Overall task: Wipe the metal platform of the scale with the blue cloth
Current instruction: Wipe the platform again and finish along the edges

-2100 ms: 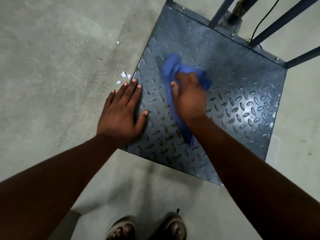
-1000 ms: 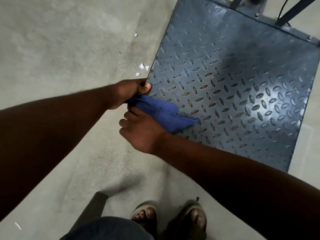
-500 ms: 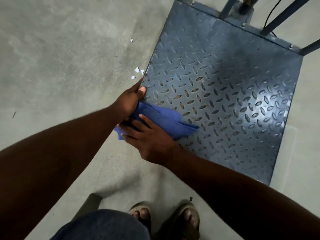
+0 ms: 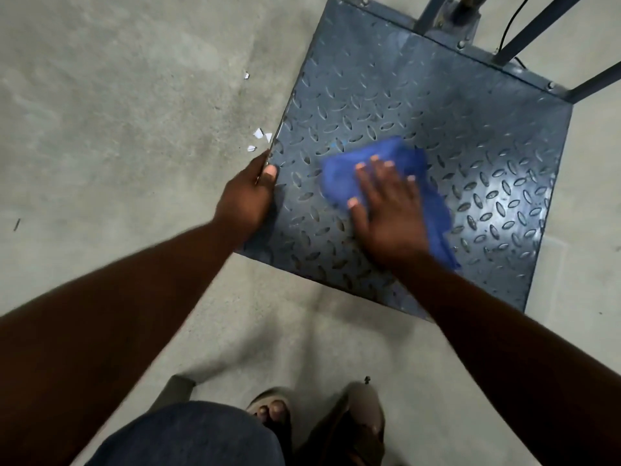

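Cloth [image 4: 339, 178] lay mid-platform [image 4: 470, 129], soft, limp, likely to bunch on the raised tread. Your right hand [image 4: 389, 210] pressed it flat, fingers straight; that was the hold. Your left hand [image 4: 247, 198] gripped the platform's edge, thumb on top.

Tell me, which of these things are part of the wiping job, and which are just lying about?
Part of the job:
cloth, flat under the right hand
platform of the scale
left hand, gripping the platform's edge

Just lying about:
paper scraps on the floor
black cable behind the scale
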The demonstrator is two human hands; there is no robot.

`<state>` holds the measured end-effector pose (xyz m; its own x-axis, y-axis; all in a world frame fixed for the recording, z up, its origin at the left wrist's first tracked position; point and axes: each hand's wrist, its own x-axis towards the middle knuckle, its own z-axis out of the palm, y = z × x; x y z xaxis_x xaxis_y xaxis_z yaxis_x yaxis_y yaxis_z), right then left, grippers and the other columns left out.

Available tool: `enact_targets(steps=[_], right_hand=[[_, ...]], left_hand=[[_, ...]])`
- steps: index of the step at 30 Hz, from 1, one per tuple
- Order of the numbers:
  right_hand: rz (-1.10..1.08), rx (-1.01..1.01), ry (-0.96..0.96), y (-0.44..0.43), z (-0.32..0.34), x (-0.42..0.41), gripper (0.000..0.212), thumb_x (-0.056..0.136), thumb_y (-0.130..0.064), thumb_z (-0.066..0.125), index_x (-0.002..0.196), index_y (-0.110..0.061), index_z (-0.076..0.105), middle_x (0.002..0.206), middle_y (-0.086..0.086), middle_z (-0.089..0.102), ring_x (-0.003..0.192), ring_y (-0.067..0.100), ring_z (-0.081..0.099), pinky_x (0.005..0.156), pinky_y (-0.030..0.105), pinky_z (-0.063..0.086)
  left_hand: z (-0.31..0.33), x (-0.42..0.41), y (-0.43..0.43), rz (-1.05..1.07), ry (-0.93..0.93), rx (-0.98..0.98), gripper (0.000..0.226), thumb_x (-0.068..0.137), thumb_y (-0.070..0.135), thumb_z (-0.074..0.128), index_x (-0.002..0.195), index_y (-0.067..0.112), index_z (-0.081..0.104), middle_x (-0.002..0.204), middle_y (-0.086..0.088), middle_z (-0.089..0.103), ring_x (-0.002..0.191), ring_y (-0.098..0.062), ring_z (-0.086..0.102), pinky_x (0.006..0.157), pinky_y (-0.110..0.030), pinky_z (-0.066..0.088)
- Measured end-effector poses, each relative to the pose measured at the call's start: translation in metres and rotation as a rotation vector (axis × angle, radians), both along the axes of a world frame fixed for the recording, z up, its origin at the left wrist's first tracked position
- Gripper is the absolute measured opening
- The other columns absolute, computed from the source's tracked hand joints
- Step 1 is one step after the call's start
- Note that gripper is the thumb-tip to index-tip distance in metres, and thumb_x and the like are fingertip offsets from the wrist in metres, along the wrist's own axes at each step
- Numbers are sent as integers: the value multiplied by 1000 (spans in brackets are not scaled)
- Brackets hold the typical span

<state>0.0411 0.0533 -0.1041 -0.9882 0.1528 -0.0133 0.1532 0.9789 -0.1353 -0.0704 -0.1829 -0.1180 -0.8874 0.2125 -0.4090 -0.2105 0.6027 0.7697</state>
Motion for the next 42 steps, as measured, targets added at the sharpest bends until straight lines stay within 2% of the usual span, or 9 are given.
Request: enact_targets(steps=[4, 8, 13, 17, 22, 27, 32, 37, 42], right_hand=[[-328, -8, -49, 13, 8, -35, 64, 108, -51, 20, 164, -20, 23, 171, 13, 17, 159, 32, 14, 126, 60, 14], [476, -7, -73, -36, 3, -43, 55, 106, -41, 34, 158, -24, 39, 168, 2, 30, 157, 22, 24, 126, 53, 17], [-87, -19, -23, -1, 8, -139, 60, 105, -47, 23, 160, -27, 34, 169, 5, 27, 157, 27, 22, 127, 53, 10], [692, -31, -101, -47, 0, -157, 52, 106, -43, 34, 154, -28, 47, 163, -1, 40, 156, 20, 26, 127, 42, 4], [-22, 27, -10, -2, 5, -203, 58, 107, -43, 25, 161, -25, 32, 170, 8, 24, 158, 27, 18, 127, 53, 13], [702, -8, -100, -18, 3, -189, 56, 110, -42, 22, 161, -23, 33, 168, 0, 31, 158, 17, 20, 128, 42, 6], [-127, 118, -15, 35, 6, -221, 57, 107, -34, 23, 162, -21, 28, 170, 5, 25, 158, 24, 19, 127, 48, 12], [602, 39, -20, 10, 0, -203, 52, 108, -36, 31, 158, -24, 38, 166, 0, 36, 156, 18, 26, 126, 36, 6], [-5, -15, 33, 81, 11, -211, 54, 108, -38, 30, 158, -22, 42, 165, 6, 37, 154, 23, 31, 127, 43, 18]], left_hand=[[3, 18, 14, -66, 293, -303, 45, 115, 40, 34, 154, 22, 49, 138, -11, 67, 119, -41, 64, 88, -42, 45], [-8, 19, 10, -167, 441, -385, 64, 105, 38, 46, 159, 3, 44, 150, -20, 58, 119, -46, 64, 91, -52, 52], [-5, 21, 13, -169, 403, -420, 67, 111, 47, 38, 164, 7, 33, 138, -19, 62, 104, -43, 68, 79, -48, 54], [-5, 21, 13, -144, 408, -432, 57, 105, 52, 39, 134, 4, 53, 110, -21, 66, 89, -47, 68, 70, -51, 57], [0, 18, 11, -330, 456, -496, 87, 104, 64, 38, 171, 10, 23, 178, -14, 24, 162, -32, 31, 127, -56, 30], [-1, 18, 13, -550, 557, -505, 90, 101, 66, 39, 173, 14, 22, 181, -9, 17, 167, -28, 19, 134, -53, 12], [-1, 19, 13, -652, 641, -505, 84, 103, 60, 38, 172, 13, 26, 181, -9, 16, 167, -27, 19, 133, -53, 17], [-2, 17, 15, -607, 632, -460, 78, 103, 49, 40, 171, 12, 31, 179, -9, 24, 164, -30, 27, 126, -55, 35], [-2, 18, 14, -598, 584, -406, 78, 101, 46, 44, 170, 12, 32, 179, -9, 25, 165, -30, 28, 115, -55, 44]])
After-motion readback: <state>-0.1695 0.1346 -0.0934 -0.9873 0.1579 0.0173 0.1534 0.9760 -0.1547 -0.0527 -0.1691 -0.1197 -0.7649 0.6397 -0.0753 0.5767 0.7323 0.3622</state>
